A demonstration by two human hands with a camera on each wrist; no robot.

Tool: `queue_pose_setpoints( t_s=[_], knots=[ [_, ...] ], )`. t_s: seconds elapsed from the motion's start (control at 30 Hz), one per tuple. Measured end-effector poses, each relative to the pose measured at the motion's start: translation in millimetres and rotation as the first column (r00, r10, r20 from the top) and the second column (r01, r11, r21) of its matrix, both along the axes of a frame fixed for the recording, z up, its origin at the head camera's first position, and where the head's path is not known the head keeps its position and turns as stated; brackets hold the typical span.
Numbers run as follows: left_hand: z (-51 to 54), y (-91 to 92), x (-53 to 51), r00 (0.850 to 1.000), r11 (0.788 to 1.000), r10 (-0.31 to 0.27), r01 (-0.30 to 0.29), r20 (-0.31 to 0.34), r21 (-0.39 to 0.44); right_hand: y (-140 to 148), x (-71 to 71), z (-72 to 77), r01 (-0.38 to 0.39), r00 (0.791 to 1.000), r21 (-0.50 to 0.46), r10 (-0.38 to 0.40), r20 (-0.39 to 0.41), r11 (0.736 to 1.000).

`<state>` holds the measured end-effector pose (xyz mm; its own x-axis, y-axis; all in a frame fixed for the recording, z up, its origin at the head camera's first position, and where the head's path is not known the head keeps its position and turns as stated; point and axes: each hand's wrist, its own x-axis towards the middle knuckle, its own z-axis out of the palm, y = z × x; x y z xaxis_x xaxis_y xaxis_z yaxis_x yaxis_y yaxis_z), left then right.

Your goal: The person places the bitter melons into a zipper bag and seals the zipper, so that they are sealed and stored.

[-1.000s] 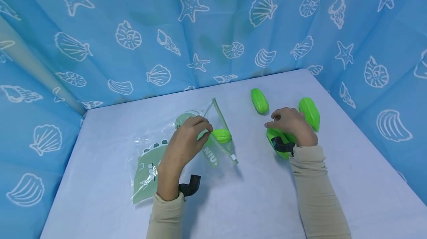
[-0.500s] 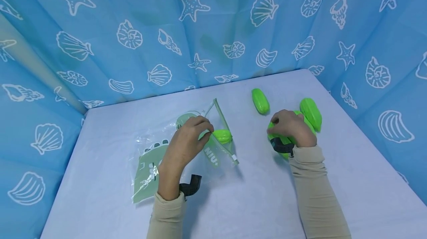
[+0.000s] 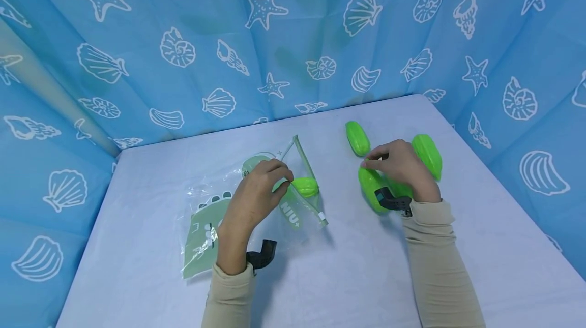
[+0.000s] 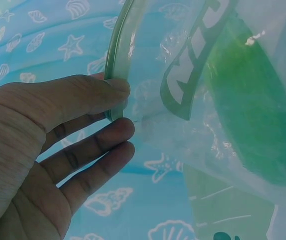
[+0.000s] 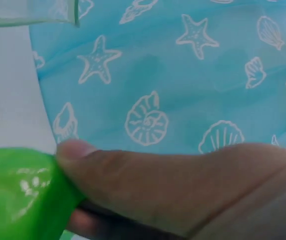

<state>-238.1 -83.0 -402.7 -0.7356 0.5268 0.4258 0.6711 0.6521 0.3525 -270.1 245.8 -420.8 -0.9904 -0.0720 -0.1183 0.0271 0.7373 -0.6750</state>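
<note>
My left hand (image 3: 256,193) pinches the rim of a clear zip bag (image 3: 201,241) with green print; in the left wrist view thumb and finger grip its green zip edge (image 4: 117,55). A green fruit-shaped piece (image 3: 304,186) shows within the bag's spread mouth, and another view of green inside the bag (image 4: 255,100) comes from the left wrist. My right hand (image 3: 400,165) pinches the upper end of a ridged green piece (image 3: 372,190); the right wrist view has the thumb against that glossy piece (image 5: 18,195). Another green piece (image 3: 398,188) lies partly hidden below the hand.
Farther back on the white table (image 3: 339,277) lies one green piece (image 3: 357,138). A further one (image 3: 427,156) lies right of my right hand. A blue curtain (image 3: 293,33) with white sea shapes stands along the back and sides.
My right hand has shifted over the green pieces and now pinches the nearer-left one, which has tilted and moved slightly left. My left hand and the bag look the same.
</note>
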Motion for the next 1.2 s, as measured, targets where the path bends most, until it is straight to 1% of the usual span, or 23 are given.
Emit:
queue_pose_setpoints(
  t_s=[0.2,0.3,0.37,0.43,0.5,0.6,0.67,0.83,0.9,1.0,1.1,1.2],
  knots=[
    [-0.4,-1.0,-0.4,1.000,1.000,-0.001,0.001,-0.002,0.002,1,2.1,3.2,0.079,0.994,-0.096,-0.086,-0.066,0.992],
    [-0.6,-0.9,-0.6,1.000,1.000,-0.004,0.004,-0.004,0.004,1,3.3,2.8,0.114,0.983,-0.160,-0.135,-0.123,0.981],
    [-0.8,-0.8,-0.7,1.000,1.000,-0.009,0.009,-0.006,0.005,0,3.8,2.4,0.135,0.973,-0.222,-0.171,-0.154,0.966],
    [-0.7,-0.8,-0.9,1.000,1.000,-0.015,0.015,-0.008,0.005,-1,4.2,2.7,0.150,0.964,-0.302,-0.207,-0.166,0.941],
    [-0.8,-0.8,-1.1,1.000,1.000,-0.020,0.020,-0.012,0.006,-2,4.8,3.7,0.166,0.957,-0.386,-0.243,-0.160,0.907],
    [-0.4,-1.1,-1.0,1.000,1.000,-0.022,0.022,-0.015,0.008,-5,5.2,5.6,0.176,0.947,-0.480,-0.281,-0.156,0.859],
    [-0.5,-1.4,-0.8,1.000,1.000,-0.023,0.023,-0.017,0.010,-6,5.2,6.6,0.180,0.942,-0.518,-0.298,-0.153,0.836],
    [-1.3,-1.5,-1.8,0.999,1.000,-0.026,0.026,-0.022,0.008,-11,4.6,6.8,0.168,0.930,-0.616,-0.332,-0.161,0.770],
    [-1.5,-1.5,-2.2,1.000,1.000,-0.025,0.025,-0.019,0.006,-13,4.5,6.4,0.154,0.923,-0.654,-0.344,-0.173,0.741],
    [-1.7,-1.4,-2.8,1.000,1.000,-0.024,0.024,-0.015,0.002,-17,4.2,5.4,0.128,0.913,-0.695,-0.358,-0.196,0.708],
    [-1.4,-1.0,-2.7,0.999,1.000,-0.028,0.028,-0.015,0.008,-22,2.6,3.4,0.092,0.910,-0.745,-0.359,-0.206,0.661],
    [-1.4,-0.7,-2.8,0.999,0.999,-0.032,0.033,-0.016,0.013,-27,0.6,1.1,0.074,0.910,-0.771,-0.359,-0.207,0.632]
  ],
)
